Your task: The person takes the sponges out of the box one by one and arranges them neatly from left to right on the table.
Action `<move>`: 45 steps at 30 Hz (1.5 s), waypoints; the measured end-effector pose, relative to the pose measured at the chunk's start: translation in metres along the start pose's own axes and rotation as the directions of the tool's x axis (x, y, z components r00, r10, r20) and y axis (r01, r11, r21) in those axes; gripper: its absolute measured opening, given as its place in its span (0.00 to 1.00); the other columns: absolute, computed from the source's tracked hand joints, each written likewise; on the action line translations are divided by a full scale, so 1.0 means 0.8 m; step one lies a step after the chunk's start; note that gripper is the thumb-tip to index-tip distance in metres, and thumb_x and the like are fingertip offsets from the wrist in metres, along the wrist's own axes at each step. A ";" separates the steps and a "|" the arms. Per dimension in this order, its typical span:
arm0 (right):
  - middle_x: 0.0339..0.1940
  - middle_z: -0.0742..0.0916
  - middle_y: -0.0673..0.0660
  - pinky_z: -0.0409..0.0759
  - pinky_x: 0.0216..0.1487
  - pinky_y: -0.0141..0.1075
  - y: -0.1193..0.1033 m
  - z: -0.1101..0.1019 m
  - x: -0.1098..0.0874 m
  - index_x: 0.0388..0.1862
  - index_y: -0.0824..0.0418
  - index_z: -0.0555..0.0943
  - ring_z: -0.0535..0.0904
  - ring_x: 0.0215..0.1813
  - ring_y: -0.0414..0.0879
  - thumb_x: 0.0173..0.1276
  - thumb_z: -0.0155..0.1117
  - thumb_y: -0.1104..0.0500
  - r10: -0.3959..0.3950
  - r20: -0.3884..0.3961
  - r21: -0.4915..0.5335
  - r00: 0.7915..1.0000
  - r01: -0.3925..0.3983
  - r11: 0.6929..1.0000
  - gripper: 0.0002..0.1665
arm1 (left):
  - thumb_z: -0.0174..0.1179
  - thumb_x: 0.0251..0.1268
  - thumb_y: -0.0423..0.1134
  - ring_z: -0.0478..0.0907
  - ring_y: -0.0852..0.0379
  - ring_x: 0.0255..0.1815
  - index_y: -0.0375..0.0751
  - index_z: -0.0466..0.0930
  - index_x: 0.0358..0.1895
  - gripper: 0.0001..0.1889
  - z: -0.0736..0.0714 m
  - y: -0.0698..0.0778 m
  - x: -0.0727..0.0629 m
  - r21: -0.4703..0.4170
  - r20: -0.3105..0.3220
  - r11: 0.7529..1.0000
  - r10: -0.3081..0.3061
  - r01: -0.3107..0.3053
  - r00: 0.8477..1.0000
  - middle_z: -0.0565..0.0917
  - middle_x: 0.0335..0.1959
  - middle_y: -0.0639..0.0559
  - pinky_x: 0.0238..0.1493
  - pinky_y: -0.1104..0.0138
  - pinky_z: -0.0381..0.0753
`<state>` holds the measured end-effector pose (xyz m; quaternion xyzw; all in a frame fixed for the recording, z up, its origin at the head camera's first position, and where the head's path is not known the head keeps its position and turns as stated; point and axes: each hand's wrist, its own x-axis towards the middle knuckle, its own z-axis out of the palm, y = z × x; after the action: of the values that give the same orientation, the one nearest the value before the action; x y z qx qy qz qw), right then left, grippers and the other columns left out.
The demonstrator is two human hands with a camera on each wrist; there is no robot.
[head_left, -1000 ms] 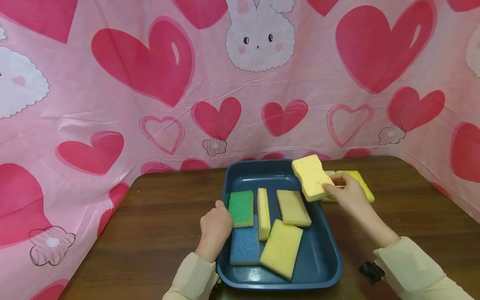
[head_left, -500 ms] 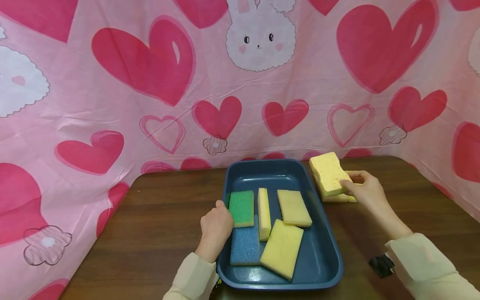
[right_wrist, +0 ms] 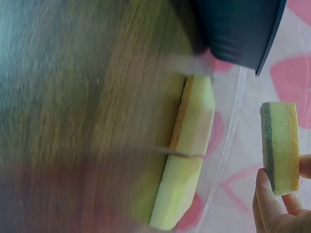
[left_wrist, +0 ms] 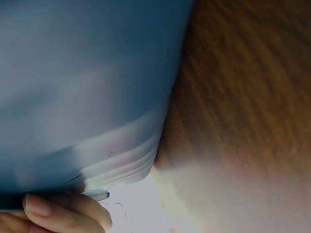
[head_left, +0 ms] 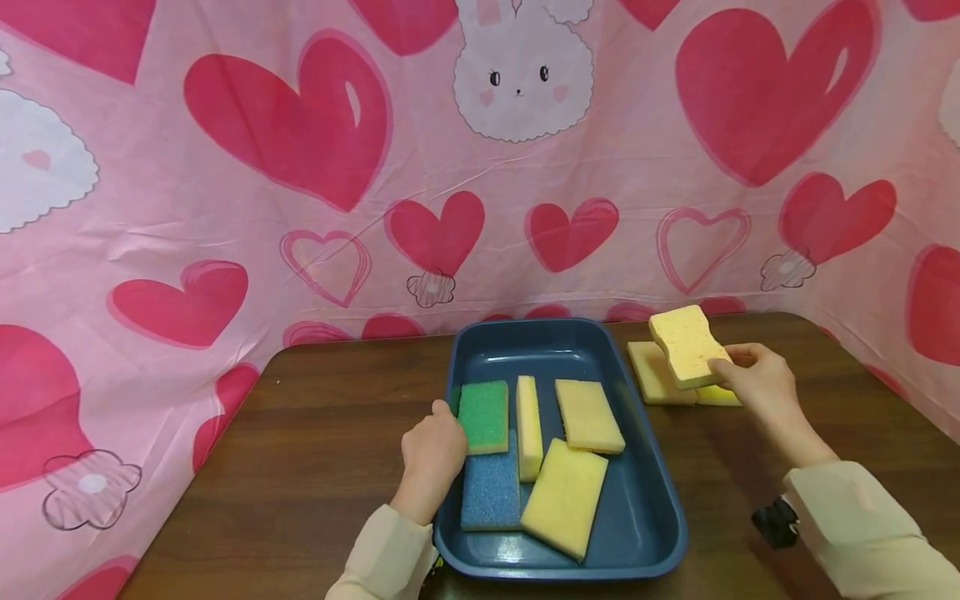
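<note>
My right hand (head_left: 765,392) pinches a pale yellow sponge (head_left: 686,342) with wavy sides, held up right of the tray. In the right wrist view this sponge (right_wrist: 282,145) shows a dark scouring layer on one face, gripped between thumb and fingers. Beneath it on the table lie a tan sponge (head_left: 651,379) and a bright yellow one (head_left: 718,397), side by side. My left hand (head_left: 432,446) grips the left rim of the dark blue tray (head_left: 652,550); its fingers (left_wrist: 68,216) curl at the rim in the left wrist view.
Inside the tray lie a green sponge (head_left: 483,417), a blue one (head_left: 490,492), a narrow yellow one on edge (head_left: 528,433), a tan one (head_left: 588,415) and a tilted yellow one (head_left: 566,498). A pink heart-patterned cloth (head_left: 480,167) hangs behind the brown table (head_left: 300,467).
My right hand has carried the wavy sponge rightward, from over the tray's right rim to above the two sponges on the table. The left hand and tray have stayed put.
</note>
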<state>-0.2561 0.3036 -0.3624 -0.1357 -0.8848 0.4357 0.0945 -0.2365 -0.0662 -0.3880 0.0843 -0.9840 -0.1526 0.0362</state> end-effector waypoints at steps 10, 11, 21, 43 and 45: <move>0.58 0.75 0.78 0.72 0.25 0.26 0.016 -0.016 0.012 0.62 0.78 0.67 0.78 0.32 0.40 0.68 0.51 0.51 0.052 -0.072 -0.047 0.996 -0.055 0.997 0.34 | 0.46 0.68 0.33 0.80 0.44 0.24 0.33 0.69 0.38 0.05 0.000 0.001 -0.002 0.025 -0.037 0.999 0.020 -0.020 0.999 0.81 0.23 0.39 0.29 0.53 0.78; 0.58 0.75 0.77 0.71 0.26 0.27 0.018 -0.017 0.013 0.62 0.77 0.67 0.79 0.37 0.47 0.68 0.51 0.51 0.058 -0.081 -0.062 0.995 -0.063 0.996 0.34 | 0.47 0.68 0.33 0.80 0.44 0.24 0.33 0.69 0.39 0.05 0.000 0.001 -0.002 0.026 -0.036 0.999 0.021 -0.020 0.999 0.81 0.23 0.39 0.29 0.53 0.78; 0.59 0.75 0.77 0.66 0.28 0.27 0.036 -0.029 0.020 0.61 0.77 0.68 0.72 0.48 0.61 0.68 0.53 0.52 0.086 -0.145 -0.081 0.986 -0.099 0.992 0.33 | 0.45 0.69 0.32 0.80 0.44 0.25 0.33 0.69 0.39 0.05 -0.003 0.001 -0.001 0.023 -0.028 1.000 0.022 -0.022 0.999 0.81 0.23 0.38 0.29 0.53 0.78; 0.53 0.76 0.77 0.62 0.29 0.31 0.078 -0.046 0.029 0.59 0.77 0.71 0.69 0.49 0.63 0.64 0.54 0.56 0.220 -0.300 -0.008 0.928 -0.233 0.973 0.31 | 0.46 0.68 0.33 0.79 0.45 0.23 0.34 0.69 0.37 0.05 0.001 -0.002 0.000 0.004 -0.025 1.000 0.020 -0.020 0.999 0.80 0.23 0.39 0.28 0.54 0.77; 0.58 0.73 0.77 0.60 0.30 0.31 0.080 -0.046 0.029 0.60 0.77 0.70 0.67 0.53 0.66 0.64 0.54 0.56 0.230 -0.306 0.005 0.924 -0.241 0.971 0.31 | 0.46 0.68 0.33 0.79 0.45 0.24 0.34 0.69 0.37 0.05 0.000 -0.001 0.000 0.006 -0.023 1.000 0.018 -0.018 1.000 0.80 0.23 0.39 0.28 0.54 0.77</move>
<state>-0.2573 0.3758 -0.3897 -0.3079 -0.8440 0.4031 0.1742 -0.2365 -0.0671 -0.3886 0.0774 -0.9847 -0.1484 0.0489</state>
